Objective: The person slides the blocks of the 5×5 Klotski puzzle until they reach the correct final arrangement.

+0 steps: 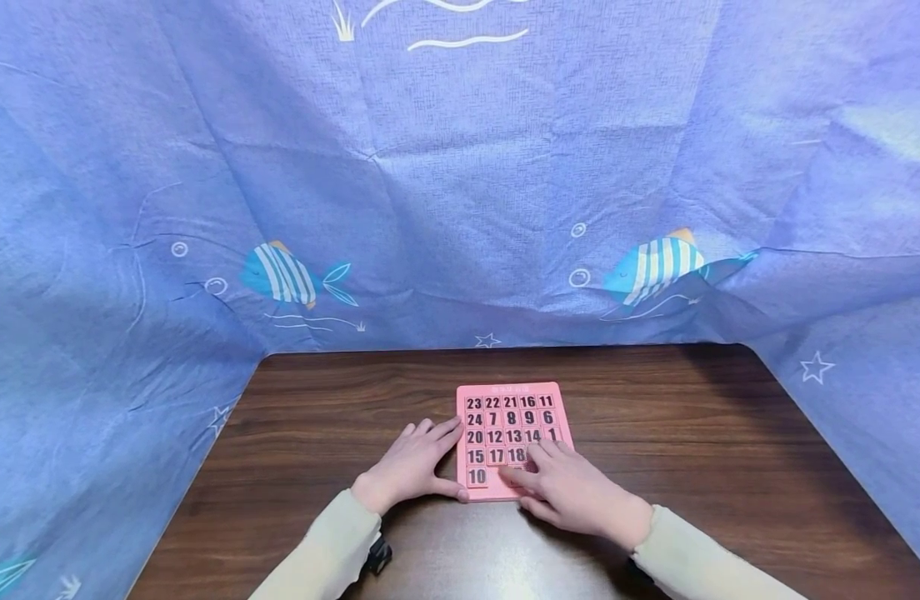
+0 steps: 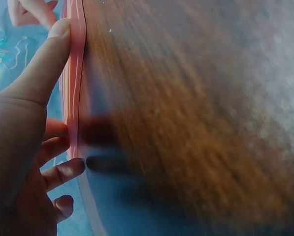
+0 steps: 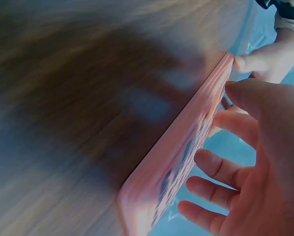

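A pink sliding number puzzle (image 1: 508, 389) lies flat on the table, its black-numbered tiles in rows. Bare pink shows beside the 10 tile (image 1: 477, 477) in the nearest row. My left hand (image 1: 411, 467) rests along the puzzle's left side, fingertips at the upper edge and thumb at the near corner. The left wrist view shows that thumb (image 2: 59, 29) against the pink rim. Over the near right part of the tiles lies my right hand (image 1: 580, 492), index fingertip beside the gap. It hides several tiles. In the right wrist view its fingers (image 3: 215, 164) are spread and lightly bent.
The brown wooden table (image 1: 340, 392) extends around the puzzle on every side. A blue curtain (image 1: 460, 183) with fish prints hangs behind and at both sides. Near the left sleeve a small black piece (image 1: 380, 554) shows at the wrist.
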Action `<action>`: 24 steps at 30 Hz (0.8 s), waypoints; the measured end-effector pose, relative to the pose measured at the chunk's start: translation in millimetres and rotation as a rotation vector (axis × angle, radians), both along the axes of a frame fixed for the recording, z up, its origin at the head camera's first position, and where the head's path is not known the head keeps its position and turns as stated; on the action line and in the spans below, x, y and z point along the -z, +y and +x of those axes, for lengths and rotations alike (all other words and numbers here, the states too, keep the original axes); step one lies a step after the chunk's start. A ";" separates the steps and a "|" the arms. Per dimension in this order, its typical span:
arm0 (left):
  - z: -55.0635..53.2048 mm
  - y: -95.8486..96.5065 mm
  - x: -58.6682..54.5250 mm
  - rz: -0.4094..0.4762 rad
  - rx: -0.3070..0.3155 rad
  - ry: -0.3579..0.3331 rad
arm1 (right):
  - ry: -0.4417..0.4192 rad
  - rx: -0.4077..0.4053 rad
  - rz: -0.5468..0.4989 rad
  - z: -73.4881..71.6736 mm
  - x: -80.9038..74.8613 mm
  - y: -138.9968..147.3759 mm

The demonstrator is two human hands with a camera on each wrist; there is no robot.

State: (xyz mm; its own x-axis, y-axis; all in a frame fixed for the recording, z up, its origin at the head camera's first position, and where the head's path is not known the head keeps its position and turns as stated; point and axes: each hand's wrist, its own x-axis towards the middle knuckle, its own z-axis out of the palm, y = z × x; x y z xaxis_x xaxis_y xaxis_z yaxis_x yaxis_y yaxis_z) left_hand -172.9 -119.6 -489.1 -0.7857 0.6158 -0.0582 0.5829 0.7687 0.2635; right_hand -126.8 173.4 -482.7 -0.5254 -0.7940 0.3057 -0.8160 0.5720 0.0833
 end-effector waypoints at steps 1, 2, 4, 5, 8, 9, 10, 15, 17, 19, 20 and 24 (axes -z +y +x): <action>-0.1 -0.2 0.0 0.002 -0.001 -0.006 | 0.001 0.004 -0.002 0.2 0.8 4.7; -0.2 -0.4 0.2 0.003 0.000 -0.007 | -0.002 0.008 -0.003 0.1 2.1 9.3; -0.4 -0.5 0.1 0.004 0.000 -0.010 | -0.007 0.024 0.007 2.3 1.6 16.5; -0.4 -0.6 0.2 0.005 0.000 -0.010 | -0.009 0.027 0.010 2.9 1.5 19.7; -0.6 -0.6 0.4 0.006 0.000 -0.007 | -0.011 0.022 0.004 4.0 0.6 26.2; -0.7 -0.3 0.2 0.007 -0.001 -0.007 | -0.008 0.021 0.002 4.9 -0.7 26.9; -0.8 -0.2 0.1 0.007 0.000 -0.006 | -0.008 0.017 -0.003 4.9 -0.7 27.6; -0.6 0.4 -1.7 0.012 0.001 -0.018 | -0.005 0.007 -0.003 5.1 -0.8 24.8; -0.2 0.1 -1.9 0.011 0.000 -0.023 | -0.008 0.002 -0.001 4.7 -0.5 22.0; 0.3 -0.3 -1.8 0.009 -0.001 -0.027 | -0.008 -0.002 -0.001 4.4 -0.5 18.8; 0.4 -0.5 -1.7 0.008 -0.001 -0.026 | -0.009 -0.008 -0.003 3.8 -0.1 17.2; 0.2 -0.7 -1.9 0.008 -0.005 -0.029 | 0.007 -0.022 -0.007 2.6 0.1 10.4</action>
